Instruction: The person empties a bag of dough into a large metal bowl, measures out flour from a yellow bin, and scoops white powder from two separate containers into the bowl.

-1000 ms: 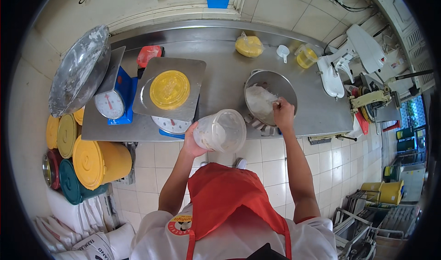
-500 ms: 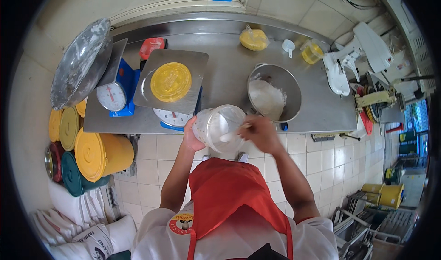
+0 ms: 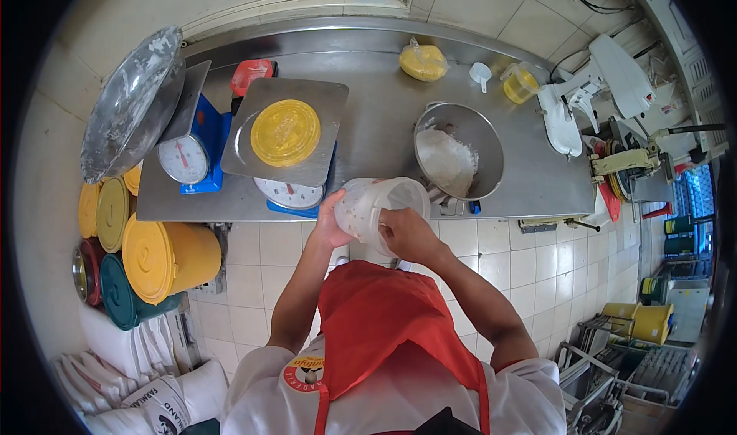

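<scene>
My left hand point(image 3: 332, 218) is wrapped round the side and base of a translucent plastic tub point(image 3: 361, 207), held tilted at the table's front edge with its mouth to the right. My right hand point(image 3: 408, 231) reaches into that mouth, fingers closed. The white spoon-like scoop it gripped a moment ago is now hidden by the hand and tub wall. Just beyond, to the right, stands a steel mixing bowl point(image 3: 492, 147) with a heap of white powder point(image 3: 445, 163) in it. Left of the tub, a yellow round lid point(image 3: 285, 133) lies on the scale's metal platform point(image 3: 247, 97).
On the steel table point(image 3: 376, 128) stand a second blue scale point(image 3: 206, 147) bearing a large metal basin point(image 3: 130, 105), a bagged yellow lump point(image 3: 423, 62), a white measuring cup point(image 3: 480, 74), a jug of yellow contents point(image 3: 521, 86) and a white balance scale point(image 3: 564, 124). Lidded buckets point(image 3: 173, 258) stand at left.
My right hand has moved left and down into the tub's mouth, and the scoop has gone out of sight. The tub has tipped further and shifted slightly right.
</scene>
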A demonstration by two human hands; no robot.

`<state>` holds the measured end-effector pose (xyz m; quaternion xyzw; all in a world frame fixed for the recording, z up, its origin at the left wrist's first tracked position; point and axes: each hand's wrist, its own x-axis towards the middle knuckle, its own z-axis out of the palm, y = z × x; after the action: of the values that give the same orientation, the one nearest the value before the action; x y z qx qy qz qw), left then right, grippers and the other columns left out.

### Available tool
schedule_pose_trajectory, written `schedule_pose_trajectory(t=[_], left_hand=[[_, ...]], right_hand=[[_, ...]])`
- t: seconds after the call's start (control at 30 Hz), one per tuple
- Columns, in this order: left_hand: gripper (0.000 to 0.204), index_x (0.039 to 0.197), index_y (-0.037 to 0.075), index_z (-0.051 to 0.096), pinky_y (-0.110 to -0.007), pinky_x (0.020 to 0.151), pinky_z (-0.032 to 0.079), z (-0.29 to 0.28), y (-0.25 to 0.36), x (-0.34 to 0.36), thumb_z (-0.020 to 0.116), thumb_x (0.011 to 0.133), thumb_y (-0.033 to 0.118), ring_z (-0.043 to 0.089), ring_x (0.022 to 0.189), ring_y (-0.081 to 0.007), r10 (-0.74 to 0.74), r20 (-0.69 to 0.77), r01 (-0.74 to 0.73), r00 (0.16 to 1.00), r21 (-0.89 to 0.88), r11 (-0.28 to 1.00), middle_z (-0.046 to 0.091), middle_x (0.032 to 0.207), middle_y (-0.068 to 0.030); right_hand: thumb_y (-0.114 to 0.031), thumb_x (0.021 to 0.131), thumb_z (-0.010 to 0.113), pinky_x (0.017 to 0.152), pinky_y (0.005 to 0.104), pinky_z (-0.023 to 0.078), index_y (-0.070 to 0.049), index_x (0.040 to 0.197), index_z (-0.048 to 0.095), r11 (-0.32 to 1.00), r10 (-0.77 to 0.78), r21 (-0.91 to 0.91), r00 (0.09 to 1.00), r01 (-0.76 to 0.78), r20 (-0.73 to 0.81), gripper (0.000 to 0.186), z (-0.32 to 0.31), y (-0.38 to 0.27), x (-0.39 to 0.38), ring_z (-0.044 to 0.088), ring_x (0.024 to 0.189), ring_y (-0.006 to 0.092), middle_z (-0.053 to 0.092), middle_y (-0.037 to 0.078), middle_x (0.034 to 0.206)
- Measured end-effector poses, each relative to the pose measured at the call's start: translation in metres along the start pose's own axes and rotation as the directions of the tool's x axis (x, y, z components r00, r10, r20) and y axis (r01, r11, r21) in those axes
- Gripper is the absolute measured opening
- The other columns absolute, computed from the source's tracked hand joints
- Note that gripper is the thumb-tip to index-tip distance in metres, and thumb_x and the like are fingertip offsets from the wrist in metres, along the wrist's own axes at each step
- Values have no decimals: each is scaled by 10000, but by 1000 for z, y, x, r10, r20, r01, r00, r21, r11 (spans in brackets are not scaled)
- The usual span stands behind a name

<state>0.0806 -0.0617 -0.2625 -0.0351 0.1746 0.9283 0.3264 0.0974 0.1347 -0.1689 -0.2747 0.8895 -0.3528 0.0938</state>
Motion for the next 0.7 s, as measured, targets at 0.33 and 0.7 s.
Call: schedule_pose_trajectory(t=[0.33,0.7], left_hand=[[722,1409,67,432,-470,1041,405,10,8,4,542,848,507,516,1246,-309,-23,9,23,1000,-58,998,516,1384,-132],[720,1405,55,436,-469,1017,434,1,3,7,553,845,492,551,1205,-308,-98,-59,98,993,-7,995,541,1352,-144]], right_hand=[[-32,835,564,644,503,472,-2,871,513,1000,-25,-21,996,23,-91,70,-3,-2,0,610,723,425,621,219,766],[-24,828,601,788,316,518,8,1153,629,509,135,800,948,-317,290,328,22,33,0,647,840,148,693,62,976]])
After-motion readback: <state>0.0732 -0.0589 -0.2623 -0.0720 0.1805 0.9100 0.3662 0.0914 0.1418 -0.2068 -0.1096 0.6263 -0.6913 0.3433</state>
